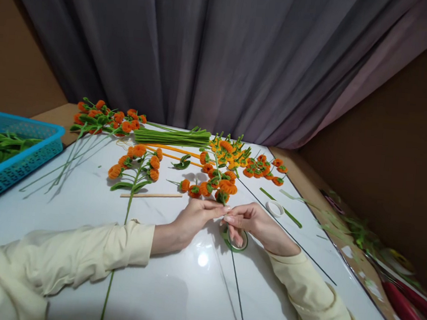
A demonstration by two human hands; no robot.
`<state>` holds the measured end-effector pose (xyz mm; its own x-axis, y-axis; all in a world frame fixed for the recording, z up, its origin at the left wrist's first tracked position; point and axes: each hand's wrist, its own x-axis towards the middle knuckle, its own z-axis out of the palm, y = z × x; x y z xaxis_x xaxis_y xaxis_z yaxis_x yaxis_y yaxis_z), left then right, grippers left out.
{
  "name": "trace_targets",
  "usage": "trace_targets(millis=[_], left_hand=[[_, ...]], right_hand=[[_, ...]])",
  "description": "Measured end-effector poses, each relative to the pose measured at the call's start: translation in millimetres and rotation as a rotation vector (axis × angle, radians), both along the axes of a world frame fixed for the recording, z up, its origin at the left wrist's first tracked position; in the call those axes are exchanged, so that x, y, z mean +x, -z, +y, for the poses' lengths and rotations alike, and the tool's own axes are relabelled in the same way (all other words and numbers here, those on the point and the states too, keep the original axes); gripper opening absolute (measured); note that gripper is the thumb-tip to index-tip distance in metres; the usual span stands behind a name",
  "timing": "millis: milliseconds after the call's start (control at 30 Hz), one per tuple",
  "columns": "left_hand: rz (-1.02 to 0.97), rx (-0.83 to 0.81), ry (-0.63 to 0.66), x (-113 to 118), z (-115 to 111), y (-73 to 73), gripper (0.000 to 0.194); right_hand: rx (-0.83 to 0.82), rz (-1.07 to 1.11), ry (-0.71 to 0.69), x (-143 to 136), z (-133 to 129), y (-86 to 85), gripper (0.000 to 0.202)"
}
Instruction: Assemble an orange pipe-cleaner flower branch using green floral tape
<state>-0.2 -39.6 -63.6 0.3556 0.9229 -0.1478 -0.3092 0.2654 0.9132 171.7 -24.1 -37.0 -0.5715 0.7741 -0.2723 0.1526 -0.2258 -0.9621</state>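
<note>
Near the middle of the white table my left hand [189, 225] pinches the stem of an orange flower spray [228, 186], just under its lowest bloom. My right hand [258, 226] meets it there, thumb and fingertips closed on the same stem. A thin dark stem [237, 291] runs down from the fingers toward the front edge. Below my right fingers lies a roll of green tape [244, 243], partly covered by them. Left of my hands rests another orange flower spray [154, 162] on a long green stem, which passes under my left sleeve. A wooden stick [154, 195] lies beside it.
A blue basket [46, 143] of green leaves stands at the left. Green stems [172, 136], yellow flowers [232, 156] and small orange flowers [259, 169] lie at the back. A white ring [274, 208] is right of my hands; red-handled pliers [406, 306] lie far right.
</note>
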Motion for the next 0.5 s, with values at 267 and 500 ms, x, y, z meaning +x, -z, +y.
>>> trace_targets(millis=[267, 500], left_hand=[[0.078, -0.016, -0.028, -0.9, 0.6, 5.7, 0.023], [0.123, 0.002, -0.04, -1.6, 1.7, 12.9, 0.025]], right_hand=[[0.026, -0.105, -0.043, 6.2, 4.1, -5.4, 0.033], [0.123, -0.258, 0.147, 16.4, 9.7, -21.9, 0.037]])
